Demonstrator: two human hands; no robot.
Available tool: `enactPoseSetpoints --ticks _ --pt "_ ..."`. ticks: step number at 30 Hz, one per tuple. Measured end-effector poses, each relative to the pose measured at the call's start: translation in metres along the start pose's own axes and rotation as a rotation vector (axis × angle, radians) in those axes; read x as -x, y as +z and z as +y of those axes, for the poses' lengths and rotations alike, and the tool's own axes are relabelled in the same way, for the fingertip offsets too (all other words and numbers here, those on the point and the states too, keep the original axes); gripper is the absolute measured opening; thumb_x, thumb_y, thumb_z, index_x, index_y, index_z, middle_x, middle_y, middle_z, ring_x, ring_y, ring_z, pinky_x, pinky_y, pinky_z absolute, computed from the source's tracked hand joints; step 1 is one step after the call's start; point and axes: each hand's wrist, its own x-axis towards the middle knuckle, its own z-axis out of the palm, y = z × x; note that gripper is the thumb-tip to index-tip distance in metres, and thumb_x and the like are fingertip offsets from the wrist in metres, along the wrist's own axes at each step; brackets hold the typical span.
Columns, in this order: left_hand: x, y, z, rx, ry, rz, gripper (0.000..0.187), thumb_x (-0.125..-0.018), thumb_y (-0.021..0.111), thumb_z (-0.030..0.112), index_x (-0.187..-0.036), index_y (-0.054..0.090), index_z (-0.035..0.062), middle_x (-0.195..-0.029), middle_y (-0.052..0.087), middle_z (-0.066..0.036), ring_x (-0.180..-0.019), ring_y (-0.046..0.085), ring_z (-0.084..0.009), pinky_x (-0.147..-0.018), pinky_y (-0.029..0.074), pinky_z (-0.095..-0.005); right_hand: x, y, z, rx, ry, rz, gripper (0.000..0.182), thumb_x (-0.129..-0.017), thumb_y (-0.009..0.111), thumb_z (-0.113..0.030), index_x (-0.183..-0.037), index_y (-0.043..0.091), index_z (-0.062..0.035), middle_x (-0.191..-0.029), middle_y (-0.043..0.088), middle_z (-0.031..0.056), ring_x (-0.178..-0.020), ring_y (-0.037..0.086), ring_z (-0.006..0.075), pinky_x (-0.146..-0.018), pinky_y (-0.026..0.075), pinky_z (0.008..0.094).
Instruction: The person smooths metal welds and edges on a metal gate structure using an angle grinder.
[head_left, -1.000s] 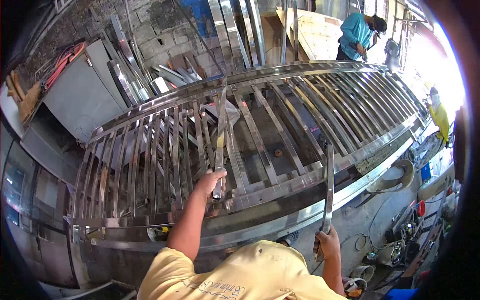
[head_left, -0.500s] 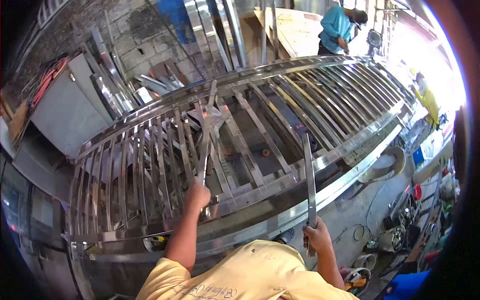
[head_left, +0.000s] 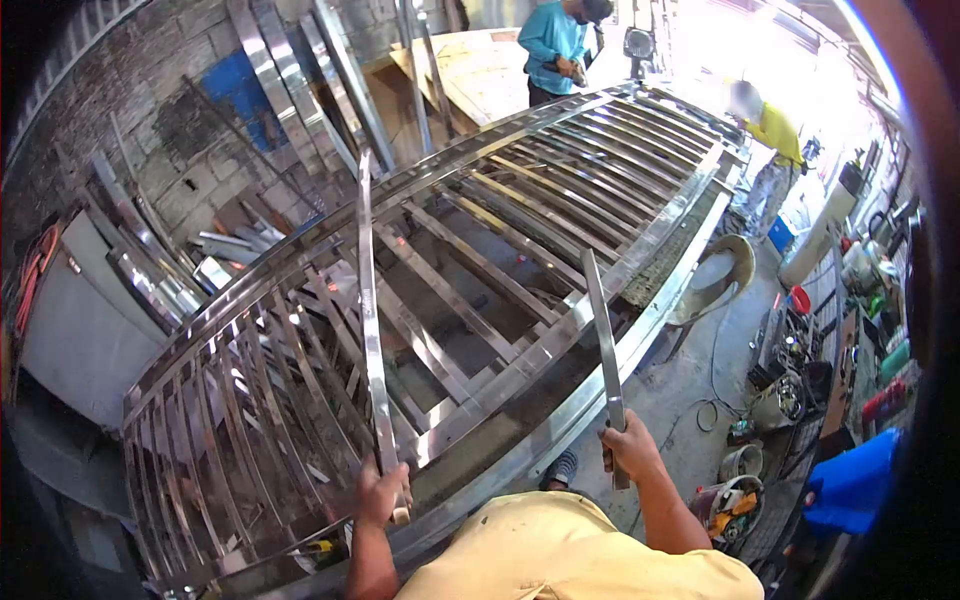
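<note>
My left hand (head_left: 382, 492) is closed around the near end of a long, shiny metal bar (head_left: 368, 300), which stands tilted up and away over the slatted frame. In my right hand (head_left: 632, 448) is a shorter metal bar (head_left: 604, 340), gripped near its lower end and pointing upward. Both bars overlap a large metal frame (head_left: 470, 412) with many parallel slats, lying flat in front of me. Several slats near its middle are spaced wider apart than the rest.
A person in a teal shirt (head_left: 552, 45) stands at the frame's far end, another in yellow (head_left: 778, 135) to its right. Metal lengths (head_left: 285, 75) lean on the back wall. A basin (head_left: 735, 275), buckets (head_left: 740, 505) and a blue container (head_left: 855, 480) line the right side.
My view has turned toward the right. My left hand has come back closer to my body with its bar, now more upright. The right hand still holds its bar.
</note>
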Motion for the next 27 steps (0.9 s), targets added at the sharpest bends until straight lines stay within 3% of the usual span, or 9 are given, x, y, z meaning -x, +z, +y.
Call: enactPoseSetpoints --ticks 7,11,12,16,19,20,23,24,27 --pt "0.027 0.042 0.002 -0.347 0.057 -0.253 0.035 -0.089 0.069 0.014 -0.120 0.056 0.0043 -0.075 0.059 -0.002 -0.054 0.056 -0.0104 -0.049 0.046 -0.0268 -0.004 -0.001 -0.006 -0.380 0.040 0.074 0.026 -0.096 0.063 -0.027 -0.101 0.051 -0.0042 -0.070 0.054 0.0050 -0.051 0.056 0.0163 -0.045 0.047 0.0347" --pt "0.003 0.056 -0.042 -0.537 0.262 -0.546 0.050 -0.087 0.073 0.019 -0.129 0.055 -0.0011 -0.088 0.069 -0.015 -0.078 0.067 -0.0244 -0.072 0.054 -0.0365 0.010 -0.002 -0.001 -0.593 0.089 0.219 0.034 -0.095 0.065 -0.042 -0.093 0.052 -0.0104 -0.068 0.052 0.0016 -0.050 0.053 0.0135 -0.045 0.047 0.0308" --pt "0.004 0.063 -0.039 -0.664 0.141 -0.580 0.057 -0.086 0.074 0.025 -0.131 0.054 -0.0040 -0.098 0.070 -0.021 -0.093 0.069 -0.0287 -0.084 0.053 -0.0389 0.015 -0.005 0.003 -0.657 0.119 0.259 0.034 -0.095 0.065 -0.043 -0.094 0.053 -0.0113 -0.069 0.052 0.0013 -0.051 0.053 0.0129 -0.045 0.048 0.0308" --pt "0.000 0.098 -0.053 -0.835 0.089 -0.826 0.051 -0.090 0.070 0.014 -0.133 0.052 -0.0069 -0.110 0.067 -0.011 -0.094 0.063 -0.0166 -0.084 0.051 -0.0324 0.044 -0.022 0.033 -0.763 0.142 0.420 0.040 -0.092 0.069 -0.049 -0.096 0.053 -0.0130 -0.075 0.054 0.0017 -0.054 0.053 0.0132 -0.045 0.049 0.0317" --pt "0.007 0.137 -0.031 -0.536 -0.226 -1.006 0.058 -0.089 0.070 0.021 -0.136 0.051 -0.0063 -0.109 0.068 -0.016 -0.096 0.065 -0.0228 -0.087 0.050 -0.0346 0.059 -0.039 0.070 -0.830 0.179 0.474 0.043 -0.089 0.074 -0.045 -0.098 0.053 -0.0080 -0.074 0.054 0.0050 -0.057 0.058 0.0156 -0.047 0.053 0.0378" --pt "-0.001 0.152 -0.026 -0.744 -0.255 -1.092 0.055 -0.090 0.067 0.016 -0.137 0.051 -0.0067 -0.114 0.066 -0.014 -0.101 0.062 -0.0175 -0.088 0.050 -0.0335 0.063 -0.048 0.082 -0.834 0.199 0.529 0.042 -0.090 0.073 -0.042 -0.098 0.053 -0.0070 -0.074 0.054 0.0054 -0.058 0.059 0.0165 -0.048 0.053 0.0387" --pt "-0.002 0.196 -0.025 -0.804 -0.266 -1.129 0.056 -0.089 0.067 0.019 -0.135 0.052 -0.0086 -0.113 0.067 -0.016 -0.101 0.063 -0.0199 -0.088 0.050 -0.0351 0.058 -0.067 0.113 -0.843 0.271 0.608 0.035 -0.092 0.071 -0.034 -0.100 0.052 -0.0054 -0.073 0.054 0.0053 -0.057 0.059 0.0184 -0.049 0.054 0.0395" --pt "-0.011 0.208 -0.036 -1.029 -0.057 -1.171 0.060 -0.087 0.067 0.027 -0.132 0.053 -0.0104 -0.112 0.068 -0.019 -0.100 0.064 -0.0242 -0.089 0.050 -0.0370 0.053 -0.077 0.130 -0.851 0.294 0.604 0.031 -0.093 0.069 -0.031 -0.101 0.052 -0.0057 -0.072 0.055 0.0045 -0.056 0.058 0.0184 -0.049 0.053 0.0384" --pt "-0.051 0.228 -0.113 -1.108 -0.011 -1.219 0.065 -0.084 0.068 0.034 -0.129 0.054 -0.0120 -0.113 0.068 -0.024 -0.101 0.066 -0.0301 -0.088 0.050 -0.0402 0.031 -0.110 0.179 -0.901 0.385 0.577 0.020 -0.093 0.066 -0.021 -0.098 0.056 -0.0047 -0.071 0.056 0.0058 -0.056 0.059 0.0207 -0.050 0.053 0.0407"
